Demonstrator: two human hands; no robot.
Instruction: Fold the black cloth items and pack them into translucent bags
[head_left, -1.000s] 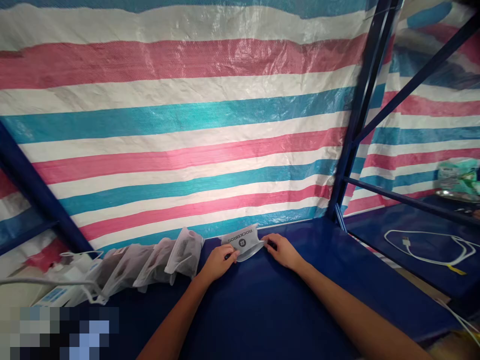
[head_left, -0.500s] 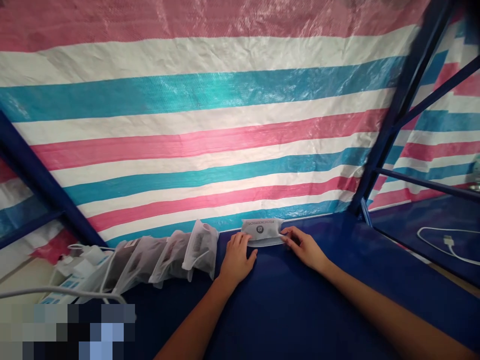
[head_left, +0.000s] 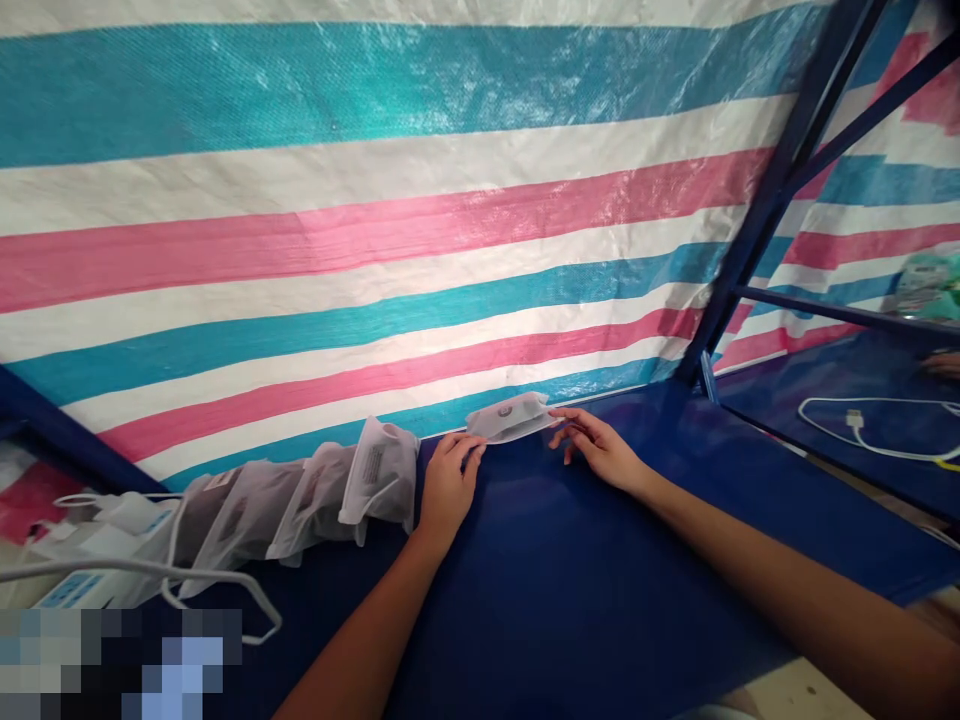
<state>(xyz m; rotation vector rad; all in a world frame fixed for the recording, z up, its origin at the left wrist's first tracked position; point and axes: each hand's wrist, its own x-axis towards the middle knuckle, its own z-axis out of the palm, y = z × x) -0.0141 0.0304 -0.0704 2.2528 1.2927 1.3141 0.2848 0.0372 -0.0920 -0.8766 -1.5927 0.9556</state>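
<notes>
From the head view: on the blue table (head_left: 570, 590), near its back edge and just beside the striped sheet (head_left: 337, 240), a frosted bag (head_left: 510, 418) with a dark round mark, lying crosswise between the left hand (head_left: 448, 490) and the right hand (head_left: 600, 455). On the left, palm downward, with fingertips at the near left corner of the bag; impossible to make out whether pinching or only touching. On the right, at the other end, with an index fingertip against the edge, otherwise loosely curled and parted, not clenched on anything. To the left, a slanting row of bags (head_left: 379, 475), four in all, each tilted beside the next, with darker contents faintly visible. Farther left, white plugs (head_left: 135, 515) and a grey cord (head_left: 135, 567). To the right, beyond the blue frame (head_left: 739, 270), a second table (head_left: 885, 370) with a looped white cable (head_left: 854, 420).
</notes>
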